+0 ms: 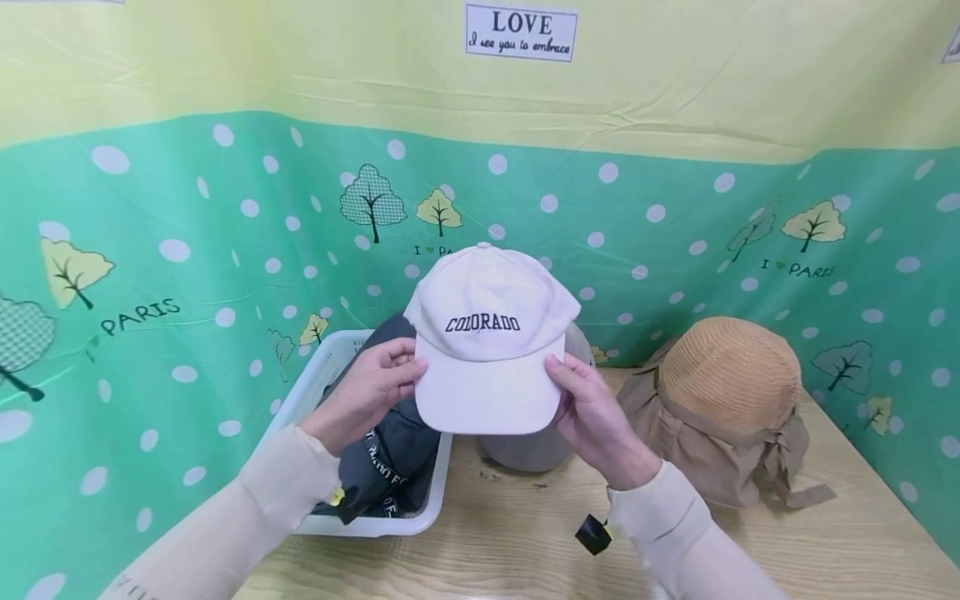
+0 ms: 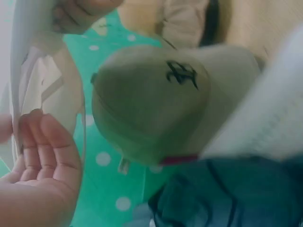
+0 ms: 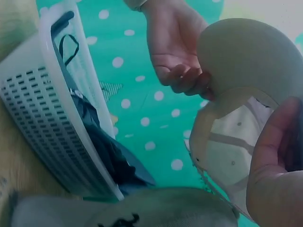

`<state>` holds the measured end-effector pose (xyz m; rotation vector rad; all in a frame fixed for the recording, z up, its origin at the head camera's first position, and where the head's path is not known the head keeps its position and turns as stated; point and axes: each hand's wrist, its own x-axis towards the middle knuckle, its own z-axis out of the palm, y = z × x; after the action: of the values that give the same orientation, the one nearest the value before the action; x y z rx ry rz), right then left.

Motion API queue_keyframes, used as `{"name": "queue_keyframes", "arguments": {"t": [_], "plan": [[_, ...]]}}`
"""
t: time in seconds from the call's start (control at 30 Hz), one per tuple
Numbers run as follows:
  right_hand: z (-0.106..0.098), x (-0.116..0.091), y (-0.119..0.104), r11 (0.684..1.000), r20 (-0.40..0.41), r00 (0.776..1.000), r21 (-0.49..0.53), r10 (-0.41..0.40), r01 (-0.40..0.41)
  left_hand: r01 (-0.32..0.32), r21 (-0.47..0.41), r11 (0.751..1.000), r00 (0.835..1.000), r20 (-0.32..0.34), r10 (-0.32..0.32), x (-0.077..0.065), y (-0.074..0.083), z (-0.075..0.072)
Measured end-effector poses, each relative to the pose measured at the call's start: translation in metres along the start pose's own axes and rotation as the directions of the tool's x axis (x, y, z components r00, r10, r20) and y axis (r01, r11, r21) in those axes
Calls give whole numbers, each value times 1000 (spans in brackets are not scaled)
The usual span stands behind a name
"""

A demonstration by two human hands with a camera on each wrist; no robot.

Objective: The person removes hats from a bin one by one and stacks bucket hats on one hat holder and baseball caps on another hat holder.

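A white baseball cap (image 1: 491, 392) lettered COLORADO is held up between both hands, its brim tilted down and its front toward the head camera. My left hand (image 1: 377, 382) pinches the brim's left edge, thumb on top. On the opposite edge, my right hand (image 1: 597, 414) pinches the brim the same way. The right wrist view shows the cap's underside (image 3: 251, 56) and its inner lining. Behind the held cap stands a grey baseball cap (image 1: 525, 452), partly hidden in the head view; the left wrist view shows a dark emblem on this cap (image 2: 151, 99).
On the left stands a white perforated plastic basket (image 1: 431, 521) with dark hats (image 1: 408, 454) inside. A tan woven sun hat (image 1: 731, 375) with a brown cloth brim and ties rests at the right of the wooden table (image 1: 517, 550). A green and yellow printed curtain (image 1: 525, 175) hangs behind.
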<state>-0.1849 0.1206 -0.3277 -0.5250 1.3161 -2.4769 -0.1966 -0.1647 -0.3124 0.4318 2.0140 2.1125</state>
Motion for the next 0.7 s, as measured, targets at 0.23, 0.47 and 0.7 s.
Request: {"name": "queue_keyframes", "arguments": {"t": [0.23, 0.47, 0.7], "plan": [[-18, 4, -15, 983, -72, 996, -183, -47, 33, -37, -87, 995, 994, 100, 46, 22, -2, 5], [-33, 13, -25, 924, -155, 982, -380, -105, 38, -69, 58, 996, 992, 112, 63, 42, -6, 8], [-48, 25, -35, 861, -157, 974, -505, -163, 63, -98, 129, 987, 990, 117, 83, 64, -7, 11]]}}
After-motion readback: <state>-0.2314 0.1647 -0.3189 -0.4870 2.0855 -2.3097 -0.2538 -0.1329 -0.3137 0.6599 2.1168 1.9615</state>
